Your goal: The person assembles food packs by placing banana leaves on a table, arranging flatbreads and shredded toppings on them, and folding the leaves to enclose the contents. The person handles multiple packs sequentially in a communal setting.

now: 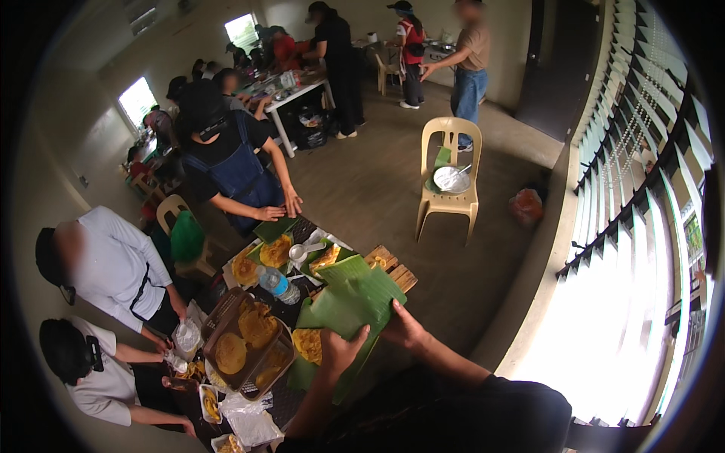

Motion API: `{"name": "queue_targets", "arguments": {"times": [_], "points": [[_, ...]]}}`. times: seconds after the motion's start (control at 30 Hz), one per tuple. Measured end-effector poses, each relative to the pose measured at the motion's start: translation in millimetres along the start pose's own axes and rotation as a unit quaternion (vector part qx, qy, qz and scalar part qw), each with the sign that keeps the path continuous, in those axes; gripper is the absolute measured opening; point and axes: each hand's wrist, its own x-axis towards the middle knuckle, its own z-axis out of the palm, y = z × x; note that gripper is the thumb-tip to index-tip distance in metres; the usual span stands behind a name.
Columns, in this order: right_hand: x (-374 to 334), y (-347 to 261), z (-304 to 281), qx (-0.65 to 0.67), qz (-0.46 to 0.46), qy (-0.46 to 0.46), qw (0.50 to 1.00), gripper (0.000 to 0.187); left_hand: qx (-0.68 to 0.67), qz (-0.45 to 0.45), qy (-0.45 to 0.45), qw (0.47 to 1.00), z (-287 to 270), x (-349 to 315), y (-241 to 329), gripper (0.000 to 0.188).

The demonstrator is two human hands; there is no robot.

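Observation:
A wide piece of green banana leaf [356,296] is raised over the near right part of the table. My left hand [343,351] is closed on its lower edge, thumb pointing up. At the leaf's right edge, my right hand [403,326] pinches it between thumb and fingers. Beneath the raised leaf and beside my left hand, a flat orange-yellow round cake [307,344] shows in part, with more banana leaf under it. Another yellow piece [325,259] lies on leaf just beyond the one I hold.
A brown plastic basket [285,372] of flat yellow cakes, a water bottle [278,285] and a white measuring cup [297,253] share the table. A wooden slatted board [398,278] juts past its right edge. Co-workers stand opposite and left. A beige chair [449,204] holds a white bowl [451,179].

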Motion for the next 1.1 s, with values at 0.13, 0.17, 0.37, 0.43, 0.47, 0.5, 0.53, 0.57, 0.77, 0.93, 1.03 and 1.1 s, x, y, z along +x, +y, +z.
{"name": "queue_targets", "arguments": {"times": [0.13,0.17,0.37,0.43,0.47,0.5,0.53,0.57,0.77,0.93,1.03,1.1], "points": [[6.4,-3.2,19.1,0.029,-0.039,0.059,0.997,0.070,0.083,0.065,-0.025,0.994,15.6,-11.9,-11.7,0.032],[8.3,-5.4,21.7,0.030,-0.042,0.076,0.996,0.067,0.114,0.079,-0.037,0.990,18.5,-14.0,-15.1,0.032],[10.9,-17.9,18.1,0.037,-0.064,0.102,0.992,0.061,0.169,0.103,-0.033,0.980,17.9,-4.4,17.2,0.037],[8.6,-22.4,19.2,0.038,-0.070,0.091,0.993,0.063,0.180,0.113,-0.032,0.977,15.0,0.1,26.5,0.041],[9.0,-26.2,19.6,0.037,-0.076,0.083,0.993,0.064,0.180,0.125,-0.025,0.975,14.9,2.8,27.8,0.043],[7.3,-27.0,18.9,0.039,-0.078,0.079,0.993,0.065,0.181,0.131,-0.020,0.975,13.8,1.0,28.8,0.045],[4.4,-28.5,16.9,0.039,-0.076,0.073,0.994,0.065,0.197,0.129,-0.009,0.972,16.4,-4.1,22.1,0.043],[3.9,-34.2,17.5,0.026,-0.083,0.084,0.993,0.064,0.201,0.139,-0.017,0.969,19.2,-8.7,9.9,0.047],[-4.4,-45.3,4.2,0.037,-0.089,0.066,0.993,0.062,0.102,0.130,-0.002,0.986,-6.3,-18.1,20.5,0.064],[-20.5,-45.1,5.7,-0.018,-0.084,0.095,0.992,0.053,0.051,0.104,0.106,0.988,-38.8,16.4,5.5,0.058],[-26.9,-43.9,-0.4,0.011,-0.054,0.090,0.994,0.048,-0.080,-0.072,0.088,0.990,-42.9,52.2,-1.8,0.054],[-34.9,-42.0,-5.9,0.020,-0.042,0.089,0.995,0.047,-0.109,-0.222,-0.001,0.969,-47.6,76.4,-14.0,0.051]]}}
